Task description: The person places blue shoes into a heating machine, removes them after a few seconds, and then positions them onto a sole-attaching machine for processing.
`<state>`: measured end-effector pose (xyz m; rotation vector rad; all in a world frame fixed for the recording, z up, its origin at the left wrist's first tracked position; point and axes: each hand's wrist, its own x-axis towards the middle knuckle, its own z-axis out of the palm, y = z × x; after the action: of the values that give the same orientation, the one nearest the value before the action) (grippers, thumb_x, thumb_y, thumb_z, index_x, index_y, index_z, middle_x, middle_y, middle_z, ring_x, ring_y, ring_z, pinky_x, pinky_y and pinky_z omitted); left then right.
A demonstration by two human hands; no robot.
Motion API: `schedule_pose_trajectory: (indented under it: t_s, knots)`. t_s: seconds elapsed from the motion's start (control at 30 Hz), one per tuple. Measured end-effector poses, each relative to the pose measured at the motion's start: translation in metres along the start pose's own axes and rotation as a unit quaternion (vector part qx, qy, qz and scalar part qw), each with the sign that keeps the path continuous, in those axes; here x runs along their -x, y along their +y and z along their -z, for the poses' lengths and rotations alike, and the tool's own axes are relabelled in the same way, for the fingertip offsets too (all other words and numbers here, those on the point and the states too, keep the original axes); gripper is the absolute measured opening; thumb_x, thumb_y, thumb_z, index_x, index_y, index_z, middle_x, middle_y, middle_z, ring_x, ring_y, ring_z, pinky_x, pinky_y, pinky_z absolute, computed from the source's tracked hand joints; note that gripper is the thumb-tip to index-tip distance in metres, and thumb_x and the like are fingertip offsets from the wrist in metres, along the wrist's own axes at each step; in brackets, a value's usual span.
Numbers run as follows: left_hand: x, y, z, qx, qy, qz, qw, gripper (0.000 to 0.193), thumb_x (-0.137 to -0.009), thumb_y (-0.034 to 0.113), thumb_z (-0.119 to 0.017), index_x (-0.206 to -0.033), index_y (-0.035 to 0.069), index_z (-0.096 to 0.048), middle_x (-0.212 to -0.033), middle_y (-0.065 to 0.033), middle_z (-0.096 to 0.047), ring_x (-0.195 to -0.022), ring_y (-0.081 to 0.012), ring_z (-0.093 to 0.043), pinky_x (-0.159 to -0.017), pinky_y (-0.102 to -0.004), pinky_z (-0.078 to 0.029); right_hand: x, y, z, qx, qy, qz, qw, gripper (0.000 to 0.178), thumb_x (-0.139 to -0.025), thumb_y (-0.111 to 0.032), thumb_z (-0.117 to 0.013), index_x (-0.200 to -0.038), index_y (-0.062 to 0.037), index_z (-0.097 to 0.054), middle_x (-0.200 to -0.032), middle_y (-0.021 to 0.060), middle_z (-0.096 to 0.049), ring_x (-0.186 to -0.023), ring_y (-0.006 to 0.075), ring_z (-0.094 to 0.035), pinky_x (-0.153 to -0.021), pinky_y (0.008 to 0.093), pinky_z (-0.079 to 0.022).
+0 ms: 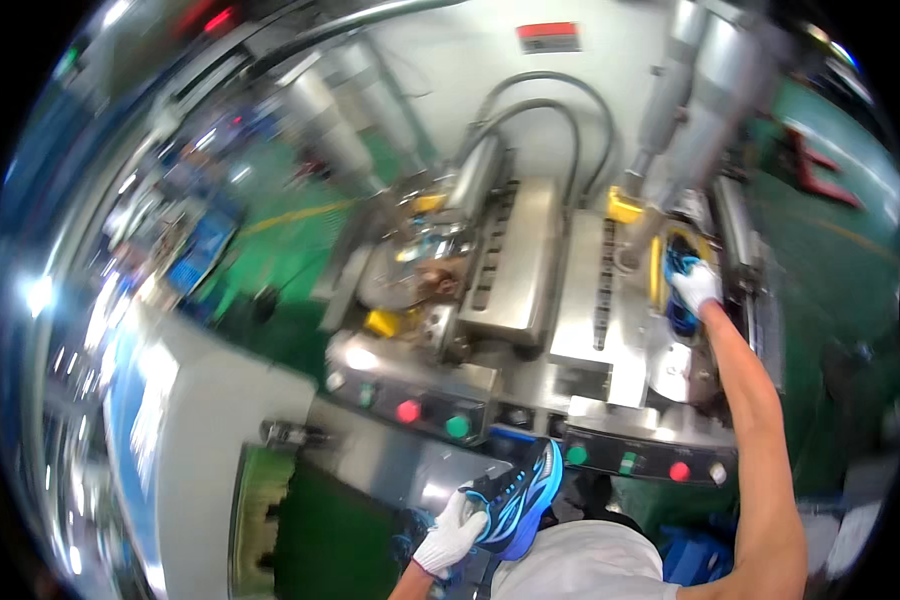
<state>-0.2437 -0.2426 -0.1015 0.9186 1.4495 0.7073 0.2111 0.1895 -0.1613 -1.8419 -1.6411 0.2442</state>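
My left hand, in a white knit glove, is closed on the heel end of a black and blue sneaker. That sneaker is held low, just in front of my body, with its toe pointing up and away. My right hand, also gloved, reaches far forward to the right station of a metal machine. There its fingers close on a second dark blue sneaker, which sits between yellow pads. Motion blur softens this station, and the glove hides part of the shoe.
Button panels with red and green knobs line the machine's front edge. Metal cylinders stand above the right station. The left station has a yellow block. A pale cabinet stands at left.
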Motion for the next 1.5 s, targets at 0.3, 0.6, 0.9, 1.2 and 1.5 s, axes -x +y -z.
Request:
schedule_pose_trajectory:
  t_s: [0.3, 0.6, 0.9, 1.2, 1.5]
  knots:
    - [0.02, -0.185, -0.029, -0.234, 0.448, 0.17, 0.846, 0.071, -0.098, 0.021, -0.061, -0.156, -0.001, -0.027, -0.142, -0.0314, -0.051, -0.126, -0.0469, -0.056, -0.107, -0.0505, -0.042, -0.033, 0.119, -0.078, 0.061, 0.007, -0.03, 0.998, 0.048, -0.084, -0.035, -0.074, -0.114, 0.0024, -0.066, -0.107, 0.023, -0.069, -0.105, 0.0397, -0.067, -0.094, 0.0437, -0.051]
    - [0.001, -0.205, -0.055, -0.144, 0.493, 0.222, 0.829, 0.07, -0.099, 0.028, -0.058, -0.156, 0.0, -0.029, -0.142, -0.0323, -0.049, -0.131, -0.0504, -0.05, -0.111, -0.0578, -0.037, -0.048, 0.11, -0.08, 0.04, -0.008, -0.028, 0.999, 0.051, -0.086, -0.033, -0.075, -0.12, 0.0033, -0.063, -0.117, 0.025, -0.069, -0.11, 0.0408, -0.066, -0.097, 0.0453, -0.05]
    - [-0.002, -0.23, -0.037, -0.1, 0.477, 0.16, 0.859, 0.074, -0.099, 0.032, -0.059, -0.16, 0.008, -0.024, -0.156, -0.026, -0.038, -0.142, -0.0462, -0.042, -0.112, -0.0698, -0.029, 0.17, -0.103, 0.021, -0.054, 0.055, 0.134, 0.988, 0.076, -0.099, -0.034, -0.067, -0.156, 0.0044, -0.035, -0.153, 0.0262, -0.05, -0.135, 0.0376, -0.055, -0.115, 0.0401, -0.041]
    - [0.068, -0.237, 0.014, -0.052, 0.446, -0.15, 0.881, 0.053, -0.095, 0.005, -0.068, -0.144, -0.002, -0.049, -0.143, -0.0238, -0.053, -0.131, -0.0399, -0.056, -0.108, -0.0407, -0.049, 0.386, -0.135, -0.068, 0.24, -0.282, 0.246, 0.896, 0.106, -0.074, -0.026, -0.079, -0.156, 0.0121, -0.026, -0.166, 0.0338, -0.017, -0.156, 0.05, -0.008, -0.127, 0.058, -0.004]
    - [0.051, -0.289, 0.017, -0.069, 0.501, -0.042, 0.861, 0.091, -0.078, 0.006, -0.077, -0.155, 0.006, -0.029, -0.15, -0.0343, -0.034, -0.141, -0.0523, -0.035, -0.121, -0.0538, -0.031, 0.579, -0.296, -0.144, 0.092, -0.598, 0.089, 0.791, 0.064, -0.083, -0.042, -0.076, -0.125, 0.0062, -0.066, -0.112, 0.0242, -0.073, -0.109, 0.0347, -0.069, -0.099, 0.043, -0.051]
